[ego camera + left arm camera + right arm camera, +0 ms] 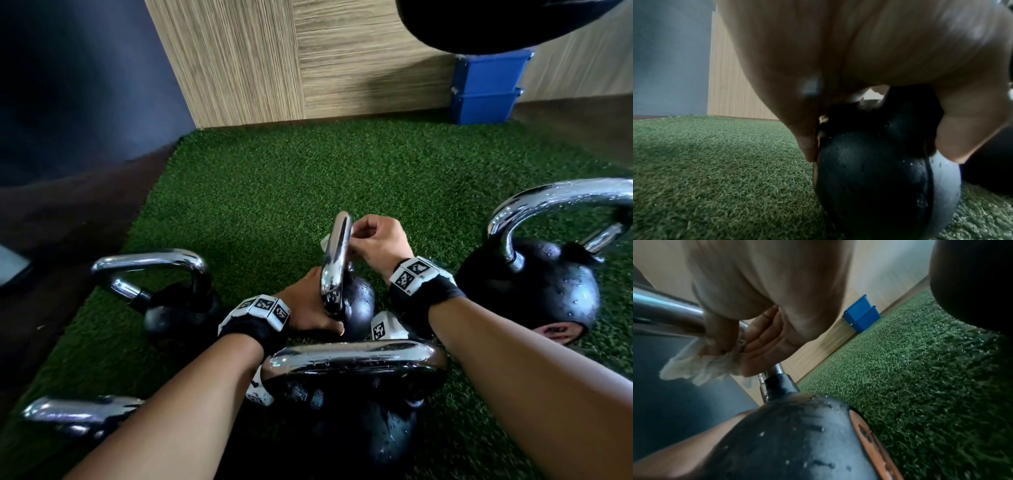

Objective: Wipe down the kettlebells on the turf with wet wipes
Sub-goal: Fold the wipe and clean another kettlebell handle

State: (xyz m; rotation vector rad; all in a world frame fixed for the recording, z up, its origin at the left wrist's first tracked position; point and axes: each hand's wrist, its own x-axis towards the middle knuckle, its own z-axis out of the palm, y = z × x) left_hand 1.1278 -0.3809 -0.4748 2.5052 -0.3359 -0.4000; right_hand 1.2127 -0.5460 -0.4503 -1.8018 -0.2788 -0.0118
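Observation:
A small black kettlebell [358, 303] with a chrome handle [337, 260] stands on the green turf [274, 192] in the middle. My left hand [308, 308] grips its body [869, 170] low down, fingers and thumb curled round the ball. My right hand [373, 240] wraps a crumpled white wet wipe [694, 368] around the top of the chrome handle [670, 316]; only a corner of the wipe [323, 244] shows in the head view. Water drops dot the black body [797, 434].
Other chrome-handled kettlebells stand around: one at left [171, 301], one at lower left [78, 416], one right in front [352, 394], a large one at right [534, 287]. Two stacked blue bins [486, 89] sit by the wooden wall [274, 61]. Open turf lies beyond.

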